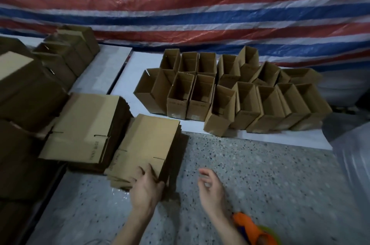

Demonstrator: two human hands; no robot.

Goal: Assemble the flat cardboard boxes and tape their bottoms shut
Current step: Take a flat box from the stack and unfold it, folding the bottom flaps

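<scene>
A low stack of flat brown cardboard boxes lies on the speckled floor left of centre. My left hand grips the near right corner of the top flat box, fingers on its upper face and thumb at the edge. My right hand hovers over the floor to the right, fingers loosely spread, holding nothing. A taller stack of flat boxes sits just left of the first. Several assembled open boxes stand upright in rows on a white sheet behind.
An orange tape dispenser lies on the floor by my right forearm. More cardboard stacks crowd the left side. A red, white and blue striped tarp closes the back. Clear plastic lies at the right.
</scene>
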